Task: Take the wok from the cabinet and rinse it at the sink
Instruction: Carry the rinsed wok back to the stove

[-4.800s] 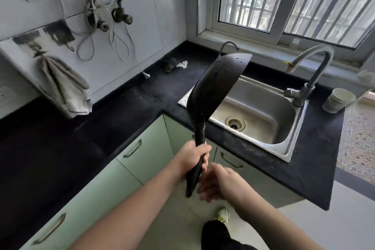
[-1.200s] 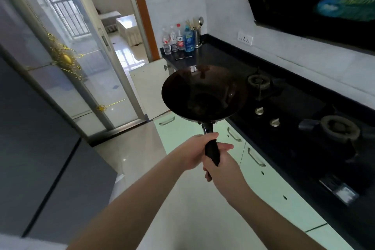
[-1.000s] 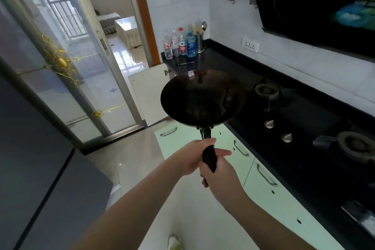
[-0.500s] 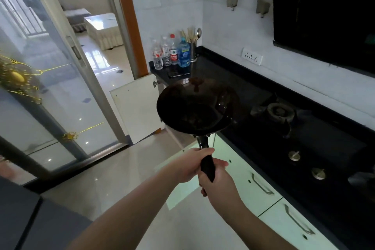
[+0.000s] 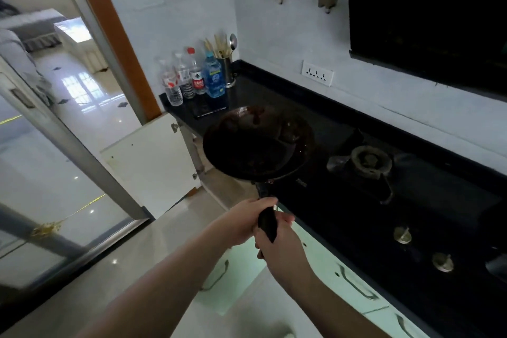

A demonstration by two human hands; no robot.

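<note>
Swung further along the stove counter since half a second ago, open cabinet door (image 5: 153,162) nearer | wok (image 5: 258,143) aloft beside burner (image 5: 369,162) — left hand (image 5: 247,221) and right hand (image 5: 279,244) both gripping handle | step: carrying, likely back to cabinet | next: lower it in, level.

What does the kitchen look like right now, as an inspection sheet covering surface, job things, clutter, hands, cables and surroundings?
Surface: black countertop with gas burner and two knobs.
Job's things: wok held in the air beside the counter edge, bowl up.
Clutter: bottles and utensil holder at the far corner.
Hands: left hand and right hand both grip the wok handle.
Cables: nothing seen.
Surroundings: open cabinet door, wall socket, glass sliding door.
</note>
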